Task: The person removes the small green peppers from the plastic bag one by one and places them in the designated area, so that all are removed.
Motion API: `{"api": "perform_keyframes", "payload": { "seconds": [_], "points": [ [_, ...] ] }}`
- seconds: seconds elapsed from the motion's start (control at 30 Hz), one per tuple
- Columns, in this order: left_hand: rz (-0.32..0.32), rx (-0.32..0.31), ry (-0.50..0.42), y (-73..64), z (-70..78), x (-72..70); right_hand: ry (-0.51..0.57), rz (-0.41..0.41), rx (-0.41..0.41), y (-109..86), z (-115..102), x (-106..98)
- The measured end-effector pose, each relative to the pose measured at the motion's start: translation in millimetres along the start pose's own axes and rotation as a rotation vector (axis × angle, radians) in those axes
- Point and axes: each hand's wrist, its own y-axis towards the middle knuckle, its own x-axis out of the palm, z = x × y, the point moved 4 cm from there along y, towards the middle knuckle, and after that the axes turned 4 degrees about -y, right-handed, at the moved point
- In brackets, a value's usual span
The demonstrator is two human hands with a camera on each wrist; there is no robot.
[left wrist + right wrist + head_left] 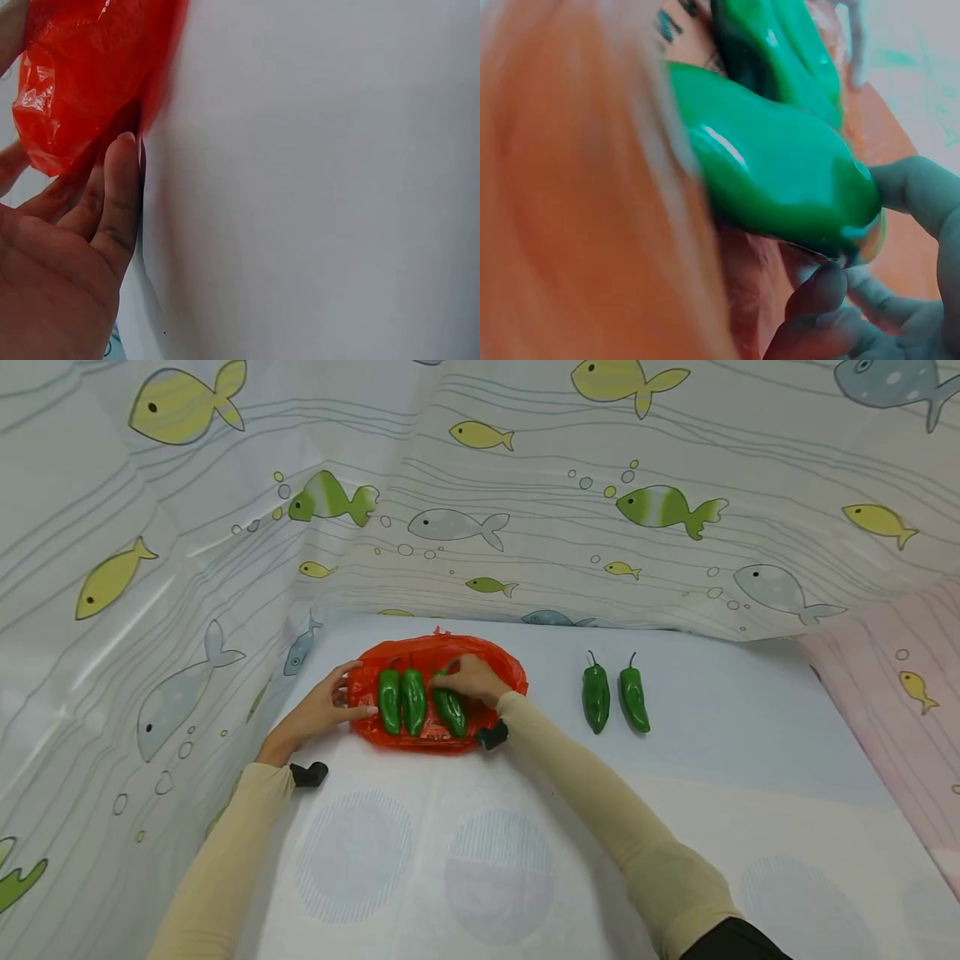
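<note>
A red plastic bag point(367, 737) lies spread on the table with two green chili peppers side by side on it, a left one point(389, 702) and a right one point(413, 702). My left hand point(324, 706) holds the bag's left edge, thumb on the near side and fingers at the far rim. Between thumb and fingertips, my right hand point(474, 678) pinches a third green chili pepper point(451, 710) by its stem end, over the bag's right half. In the right wrist view that pepper point(780, 165) slants across close up, its other end hidden behind an orange blur.
Two more green chili peppers, one point(596, 696) and another point(634, 697), lie on the white table point(720, 718) right of the bag. A fish-patterned sheet point(525, 552) hangs behind the table and along the left side.
</note>
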Motion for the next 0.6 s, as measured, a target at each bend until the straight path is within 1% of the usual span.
{"api": "perform_keyframes", "payload": {
  "seconds": [0.1,0.2,0.33,0.47,0.6],
  "points": [
    [-0.010,0.005,-0.003,-3.8,9.0,1.6,0.037,0.010,-0.019,-2.8,-1.6,-6.4],
    [-0.017,0.007,-0.004,-7.1,14.1,1.9,0.067,0.006,-0.047,-6.0,-4.8,-10.1],
    [-0.018,0.009,-0.006,-7.1,14.2,2.3,0.110,-0.008,-0.067,-9.9,-8.5,-13.7],
    [-0.019,0.012,-0.017,-5.4,12.6,2.2,0.151,-0.018,-0.069,-14.0,-11.8,-16.4],
    [-0.018,0.016,-0.008,-5.2,13.0,2.7,0.175,-0.039,-0.074,-18.4,-14.0,-17.8]
  ]
}}
